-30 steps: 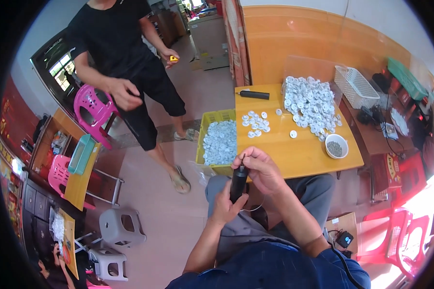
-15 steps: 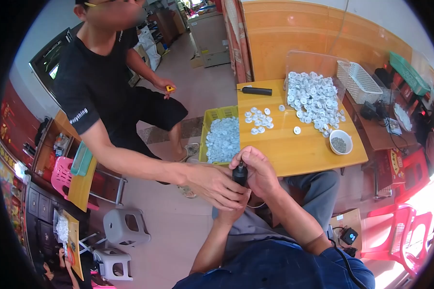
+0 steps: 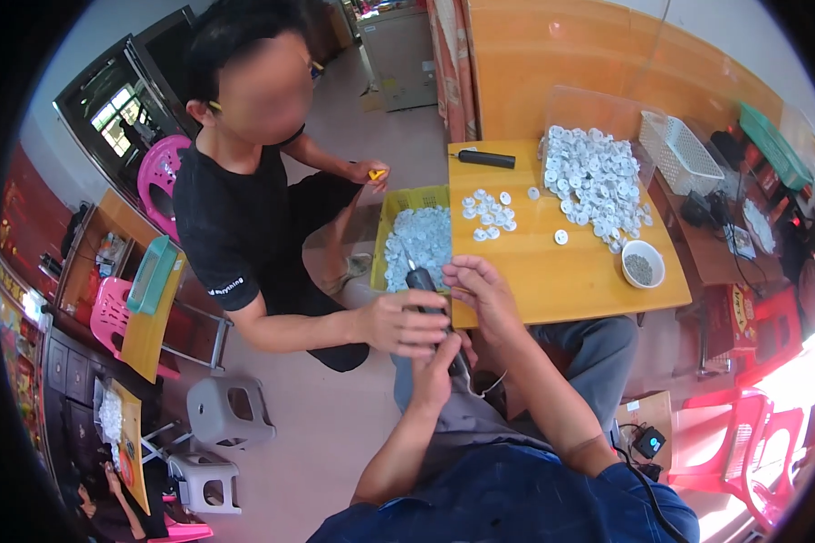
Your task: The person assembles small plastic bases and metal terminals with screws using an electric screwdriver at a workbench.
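Note:
A black electric screwdriver (image 3: 419,278) stands tilted over my lap, its metal bit pointing up and away. My left hand (image 3: 435,373) is closed round its lower part, where a cable hangs. The other person's hand (image 3: 398,323) covers the middle of the same tool. Just right of it, my right hand (image 3: 487,294) is raised with fingers loosely apart and nothing visible in them. Beyond it on the yellow table (image 3: 543,294) lie a small group of white round plastic parts (image 3: 489,215) and a second black screwdriver (image 3: 486,159).
A heap of white parts (image 3: 598,176) spills from a clear bin. A white bowl of small metal pieces (image 3: 642,264) sits at the table's right. Left of the table stands a yellow crate (image 3: 385,237). The person in black (image 3: 244,217) leans in, holding a small yellow object (image 3: 377,175).
The other person has crouched lower, and their hand has shifted up the screwdriver. The tool's bit has tipped left. My right hand has come off the tool, and its fingers have opened.

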